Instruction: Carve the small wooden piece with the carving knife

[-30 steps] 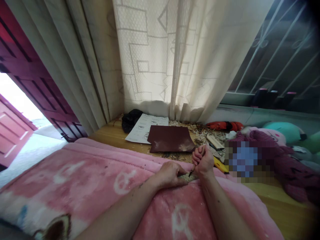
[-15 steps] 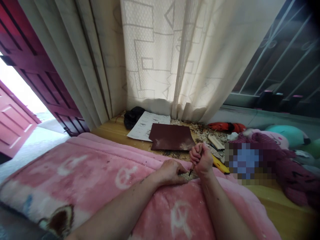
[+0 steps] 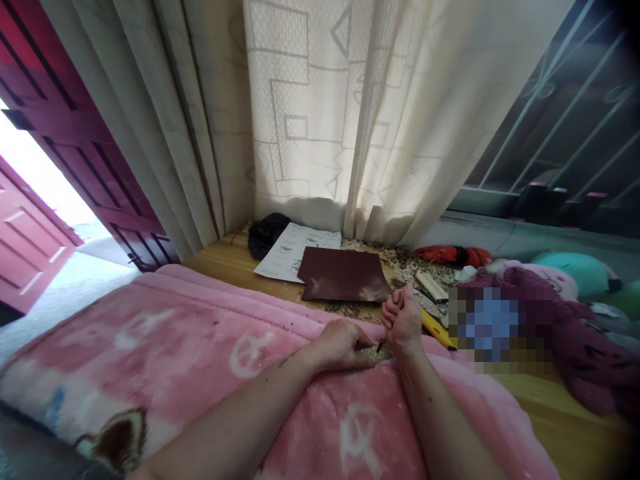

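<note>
A pale, textured piece (image 3: 371, 352), perhaps wood, lies over the pink blanket with its near edge partly covered. My left hand (image 3: 343, 345) is closed on its left side, thumb and fingers gripping it. My right hand (image 3: 403, 319) makes a fist around a slim carving tool (image 3: 381, 341); the dark tip points down at the textured face. Most of the tool's handle is hidden inside the fist. Just right of that fist lies a yellow-handled cutter (image 3: 437, 328) on the wooden surface.
Beyond the blanket (image 3: 190, 347) are a dark red sheet (image 3: 343, 275), printed paper (image 3: 285, 250) and a black bag (image 3: 267, 233). Wood shavings (image 3: 397, 257) surround a cream block (image 3: 432, 285). A red-orange bundle (image 3: 453, 255) and plush toys (image 3: 590, 347) lie right. A curtain (image 3: 300, 100) hangs behind.
My right fist has shifted very slightly, with the tool's tip still at the pale piece. My left hand keeps its hold.
</note>
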`<state>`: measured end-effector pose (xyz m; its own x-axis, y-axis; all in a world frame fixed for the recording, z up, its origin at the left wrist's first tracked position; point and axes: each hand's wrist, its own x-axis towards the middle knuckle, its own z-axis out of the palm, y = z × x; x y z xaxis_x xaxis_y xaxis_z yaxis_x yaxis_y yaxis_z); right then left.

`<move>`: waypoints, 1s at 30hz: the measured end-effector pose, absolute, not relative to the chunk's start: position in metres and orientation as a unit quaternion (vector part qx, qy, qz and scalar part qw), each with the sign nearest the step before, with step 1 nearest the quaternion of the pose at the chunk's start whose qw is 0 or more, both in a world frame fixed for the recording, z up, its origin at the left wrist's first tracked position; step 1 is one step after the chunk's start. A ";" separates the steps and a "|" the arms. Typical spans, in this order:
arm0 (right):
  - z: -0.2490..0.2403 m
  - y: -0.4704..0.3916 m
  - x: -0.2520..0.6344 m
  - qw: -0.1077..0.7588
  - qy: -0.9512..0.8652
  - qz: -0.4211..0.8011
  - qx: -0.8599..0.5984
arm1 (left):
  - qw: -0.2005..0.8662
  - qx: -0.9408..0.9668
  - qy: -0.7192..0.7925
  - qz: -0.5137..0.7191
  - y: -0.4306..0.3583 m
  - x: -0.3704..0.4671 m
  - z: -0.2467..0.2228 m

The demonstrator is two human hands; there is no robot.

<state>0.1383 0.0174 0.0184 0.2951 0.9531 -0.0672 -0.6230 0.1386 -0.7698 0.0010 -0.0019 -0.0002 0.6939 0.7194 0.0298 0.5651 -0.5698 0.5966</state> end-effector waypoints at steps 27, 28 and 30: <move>0.015 0.017 0.129 0.727 -0.230 0.494 -0.418 | 0.283 0.876 0.363 0.142 -0.002 0.000 -0.004; 0.015 0.017 0.129 0.713 -0.239 0.526 -0.396 | 0.284 0.877 0.360 0.144 -0.001 0.000 -0.005; 0.015 0.017 0.130 0.690 -0.261 0.572 -0.358 | 0.285 0.879 0.354 0.146 -0.001 0.000 -0.007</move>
<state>0.1300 0.0169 0.0154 0.2084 0.9768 -0.0488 -0.6026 0.0889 -0.7930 0.0001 -0.0009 -0.0067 0.7061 0.7060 0.0554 0.5390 -0.5865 0.6045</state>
